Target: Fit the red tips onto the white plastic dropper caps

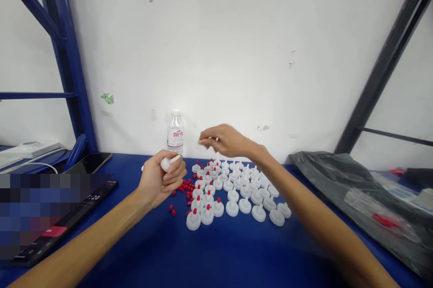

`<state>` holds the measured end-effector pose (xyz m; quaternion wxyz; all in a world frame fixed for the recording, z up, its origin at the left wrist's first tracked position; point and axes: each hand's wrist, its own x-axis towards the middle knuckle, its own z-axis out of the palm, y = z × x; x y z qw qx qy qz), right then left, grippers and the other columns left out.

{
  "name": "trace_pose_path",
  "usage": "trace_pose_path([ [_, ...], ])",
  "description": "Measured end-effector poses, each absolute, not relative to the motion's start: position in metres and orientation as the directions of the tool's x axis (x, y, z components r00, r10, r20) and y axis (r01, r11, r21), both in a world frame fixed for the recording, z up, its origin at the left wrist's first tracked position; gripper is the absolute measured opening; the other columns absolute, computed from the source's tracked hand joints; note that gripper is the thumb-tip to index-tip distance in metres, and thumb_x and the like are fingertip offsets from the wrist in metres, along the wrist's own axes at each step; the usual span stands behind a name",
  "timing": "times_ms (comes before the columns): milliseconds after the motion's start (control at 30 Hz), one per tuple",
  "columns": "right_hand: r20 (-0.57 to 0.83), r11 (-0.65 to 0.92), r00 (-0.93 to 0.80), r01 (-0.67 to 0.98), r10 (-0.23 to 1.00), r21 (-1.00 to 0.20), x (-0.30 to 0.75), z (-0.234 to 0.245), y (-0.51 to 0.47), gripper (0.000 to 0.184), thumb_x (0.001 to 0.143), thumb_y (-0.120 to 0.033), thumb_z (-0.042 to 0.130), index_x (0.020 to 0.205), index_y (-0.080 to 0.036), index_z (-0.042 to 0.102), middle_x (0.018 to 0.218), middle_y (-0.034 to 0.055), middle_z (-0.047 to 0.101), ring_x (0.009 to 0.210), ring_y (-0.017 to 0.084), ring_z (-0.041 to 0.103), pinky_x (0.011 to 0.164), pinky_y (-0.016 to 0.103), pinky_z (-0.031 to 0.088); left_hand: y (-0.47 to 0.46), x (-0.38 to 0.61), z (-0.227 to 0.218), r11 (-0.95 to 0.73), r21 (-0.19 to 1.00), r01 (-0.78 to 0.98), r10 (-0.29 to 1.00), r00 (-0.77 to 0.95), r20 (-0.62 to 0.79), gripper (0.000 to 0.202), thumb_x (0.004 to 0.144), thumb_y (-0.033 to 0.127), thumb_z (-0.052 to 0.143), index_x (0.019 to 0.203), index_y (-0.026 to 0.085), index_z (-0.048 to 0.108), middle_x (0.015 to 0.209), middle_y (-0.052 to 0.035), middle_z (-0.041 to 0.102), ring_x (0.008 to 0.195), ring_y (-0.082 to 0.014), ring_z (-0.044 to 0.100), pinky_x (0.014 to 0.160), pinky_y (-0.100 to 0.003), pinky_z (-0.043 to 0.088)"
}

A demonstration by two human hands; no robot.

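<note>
Left hand [160, 183] tight around a white cap [168, 163] (right hand [225, 140] blurred, grip unclear) above the blue table [152, 252]

- Table [216, 256]: blue top, spanning the foreground.
- Wall [237, 44]: white and scuffed, with a small green smear [107, 98] at the left.
- Water bottle [175, 132]: clear with a red-and-white label, upright at the back of the table against the wall.
- Blue steel upright [67, 53]: left side, with a diagonal brace.
- Black diagonal strut [389, 62]: right side.
- Grey plastic bag [338, 175]: crumpled, lying on the right of the table.
- Dark phone [88, 163]: flat, at rear left.
- Black timer [67, 220]: display reads 1:20, front left.
- White box [30, 148]: far left, with a white cable [30, 167] just beside it.
</note>
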<state>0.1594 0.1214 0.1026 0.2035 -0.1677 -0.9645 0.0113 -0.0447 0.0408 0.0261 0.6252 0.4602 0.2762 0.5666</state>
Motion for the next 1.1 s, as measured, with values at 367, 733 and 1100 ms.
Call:
trace_pose_path([
  [367,0.111,0.895,-0.888,0.444,0.446,-0.039,0.139,0.055,0.151,0.025,0.09,-0.046,0.065,0.095,-0.023,0.075,0.091,0.0022,0.074,0.078,0.016,0.062,0.066,0.025,0.037,0.065,-0.06,0.009,-0.349,0.93,-0.112,0.933,-0.132,0.334,0.031,0.078,0.046,0.054,0.08,0.016,0.059,0.065,0.0027,0.047,0.046,-0.0078,0.034,0.037,-0.018,0.028],
  [733,0.107,0.889,-0.894,0.408,0.435,-0.207,0.152,0.077,0.137,0.036,0.092,-0.052,0.057,0.098,-0.02,0.072,0.085,0.0024,0.071,0.068,0.013,0.056,0.063,0.025,0.036,0.054,-0.048,0.005,-0.39,0.698,0.601,0.852,-0.052,0.521,0.04,0.088,0.05,0.057,0.12,0.026,0.052,0.096,-0.0012,0.064,0.051,-0.011,0.054,0.056,-0.027,0.045],
  [1100,-0.094,0.851,-0.918,0.394,0.386,-0.347,0.161,0.094,0.125,0.035,0.093,-0.044,0.053,0.085,-0.016,0.072,0.072,0.0012,0.065,0.064,0.011,0.054,0.06,0.025,0.037,0.043,-0.04,0.006,-0.438,0.4,0.805,0.778,0.116,0.618,0.043,0.093,0.049,0.052,0.13,0.027,0.047,0.102,-0.0028,0.068,0.076,-0.0213,0.063,0.067,-0.03,0.041],
])
